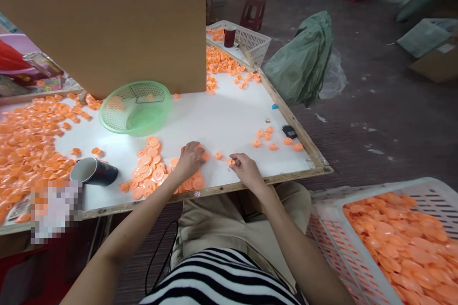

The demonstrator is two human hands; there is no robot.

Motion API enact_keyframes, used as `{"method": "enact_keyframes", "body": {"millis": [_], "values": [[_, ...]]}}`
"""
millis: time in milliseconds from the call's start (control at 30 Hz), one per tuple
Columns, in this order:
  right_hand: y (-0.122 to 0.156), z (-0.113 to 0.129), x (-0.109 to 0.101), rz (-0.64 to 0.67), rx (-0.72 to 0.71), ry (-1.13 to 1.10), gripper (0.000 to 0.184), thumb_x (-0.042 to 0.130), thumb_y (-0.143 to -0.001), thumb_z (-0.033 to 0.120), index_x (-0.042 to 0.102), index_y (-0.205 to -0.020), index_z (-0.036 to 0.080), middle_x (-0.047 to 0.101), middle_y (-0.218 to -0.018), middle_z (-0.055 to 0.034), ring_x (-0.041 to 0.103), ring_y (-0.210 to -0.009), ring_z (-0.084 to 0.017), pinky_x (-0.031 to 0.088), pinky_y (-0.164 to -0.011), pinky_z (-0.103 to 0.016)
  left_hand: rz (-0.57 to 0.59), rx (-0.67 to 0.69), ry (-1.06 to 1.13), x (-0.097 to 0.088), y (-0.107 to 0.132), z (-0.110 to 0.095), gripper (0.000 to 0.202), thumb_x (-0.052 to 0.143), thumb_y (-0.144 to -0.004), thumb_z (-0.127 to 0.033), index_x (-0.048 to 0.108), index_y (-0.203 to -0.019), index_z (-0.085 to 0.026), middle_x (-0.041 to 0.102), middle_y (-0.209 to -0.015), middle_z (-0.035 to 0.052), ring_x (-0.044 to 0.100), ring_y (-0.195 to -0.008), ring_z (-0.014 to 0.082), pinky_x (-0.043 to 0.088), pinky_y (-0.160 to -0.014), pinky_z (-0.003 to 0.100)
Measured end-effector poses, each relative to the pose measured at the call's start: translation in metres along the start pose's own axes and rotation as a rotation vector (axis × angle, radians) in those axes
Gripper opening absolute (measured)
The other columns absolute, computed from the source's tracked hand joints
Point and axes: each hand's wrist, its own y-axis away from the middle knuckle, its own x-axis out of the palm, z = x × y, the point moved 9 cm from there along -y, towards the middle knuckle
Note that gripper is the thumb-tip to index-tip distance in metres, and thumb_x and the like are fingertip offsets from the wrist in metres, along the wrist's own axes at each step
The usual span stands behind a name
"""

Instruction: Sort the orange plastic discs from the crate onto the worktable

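My left hand (189, 158) rests fingers down on the right edge of a small heap of orange plastic caps (153, 174) near the front edge of the white table (222, 119); its fingers are curled over caps there. My right hand (246, 167) lies just to the right, fingers pinched around a small orange cap. A single orange cap (218, 156) lies between the two hands.
A green mesh basket (136, 107) stands behind the heap, a dark cup (93, 171) lies on its side at left. A large pile of caps (28, 143) covers the left. A cardboard panel (107, 24) stands at the back. A white crate of caps (400, 238) sits at lower right.
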Motion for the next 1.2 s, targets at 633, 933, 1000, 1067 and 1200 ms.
{"method": "enact_keyframes", "body": {"millis": [633,933,1000,1067,1200], "values": [[0.019,-0.009,-0.024,-0.174,0.065,-0.127,0.021,0.053,-0.086,0.030,0.066,-0.097,0.016,0.067,-0.100,-0.0090,0.060,-0.075,-0.016,0.049,-0.074,-0.030,0.006,-0.232,0.397,-0.003,-0.007,-0.013,0.004,0.062,-0.078,-0.021,0.060,-0.078,-0.018,0.064,-0.085,0.0060,0.059,-0.083,0.0206,0.046,-0.075,0.035],[0.009,-0.022,-0.003,0.056,0.307,-0.187,0.015,0.062,-0.083,0.032,0.064,-0.089,0.019,0.068,-0.079,-0.0029,0.064,-0.070,-0.015,0.049,-0.057,-0.022,0.123,-0.423,1.029,0.056,-0.005,-0.059,0.016,0.068,-0.075,-0.020,0.053,-0.072,-0.015,0.059,-0.057,-0.0022,0.054,-0.045,0.0082,0.041,-0.047,0.019],[0.004,-0.028,0.001,0.093,0.370,-0.194,0.008,0.063,-0.082,0.026,0.061,-0.082,0.018,0.068,-0.073,-0.0020,0.063,-0.062,-0.014,0.047,-0.051,-0.020,0.143,-0.473,1.023,0.067,-0.009,-0.058,0.014,0.065,-0.078,-0.017,0.052,-0.074,-0.015,0.059,-0.053,-0.0028,0.054,-0.042,0.0087,0.042,-0.045,0.019],[0.000,-0.033,0.004,0.123,0.415,-0.232,0.008,0.063,-0.083,0.023,0.058,-0.079,0.018,0.067,-0.069,-0.0010,0.059,-0.052,-0.011,0.044,-0.045,-0.019,0.187,-0.499,1.050,0.075,-0.011,-0.058,0.012,0.063,-0.080,-0.016,0.052,-0.078,-0.015,0.060,-0.053,-0.0026,0.055,-0.042,0.0100,0.045,-0.045,0.021],[-0.003,-0.038,0.009,0.168,0.462,-0.328,0.013,0.063,-0.085,0.020,0.053,-0.077,0.018,0.066,-0.061,0.0005,0.051,-0.037,-0.007,0.041,-0.040,-0.017,0.241,-0.524,1.100,0.079,-0.014,-0.057,0.019,0.067,-0.082,-0.023,0.051,-0.078,-0.015,0.065,-0.058,0.0012,0.064,-0.049,0.0136,0.052,-0.049,0.024]]}}
